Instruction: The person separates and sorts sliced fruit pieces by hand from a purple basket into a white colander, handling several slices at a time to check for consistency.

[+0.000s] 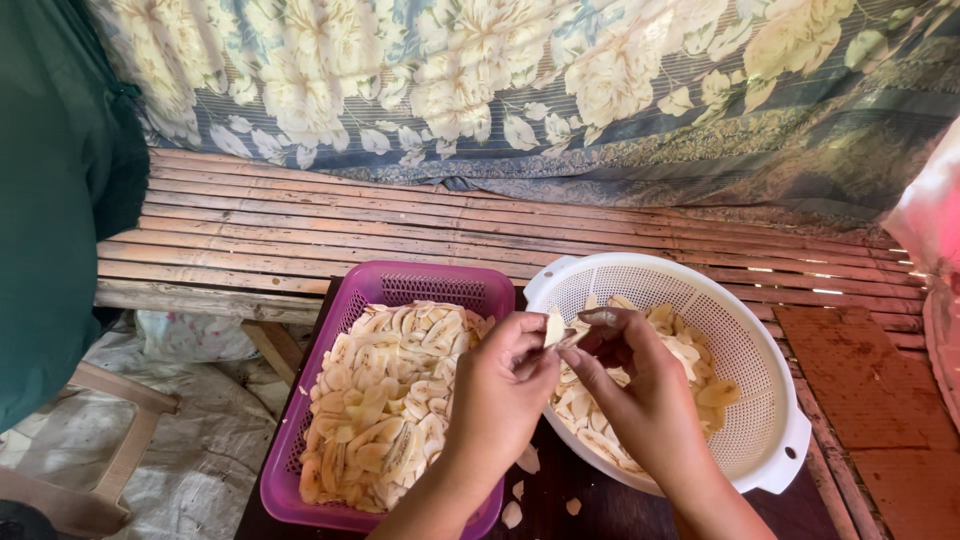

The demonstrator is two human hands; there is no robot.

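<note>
We see both hands meeting over the gap between two containers, near centre. Left hand (500,385) pinches a pale banana slice (554,327) between thumb and fingertips, fingers narrow and closed on it. Right hand (640,385) touches the same slice from the right side, fingers curled in close, thumb tip at the slice edge; we cannot tell if it grips a second piece under it. The slice sits raised just above the left rim of the white colander (770,440), right of the purple basket (300,470).

Step in hand, as we judge it: handling a single slice, pulling or peeling it apart between the two hands. Next move likely calls for a steady pinch on both sides and a drop into one container, probably the purple one on the left, though we cannot be sure which.

Counts: two hands, one purple rectangular basket heaped with slices, one white round colander partly filled, one slice held. Loose slices in each pile too many to count. About four scraps (527,460) lie on the dark table (600,510) near the wrists. Far side: one slatted bamboo bench (300,220) and one floral cloth (500,80); green fabric (50,200) at far left
</note>
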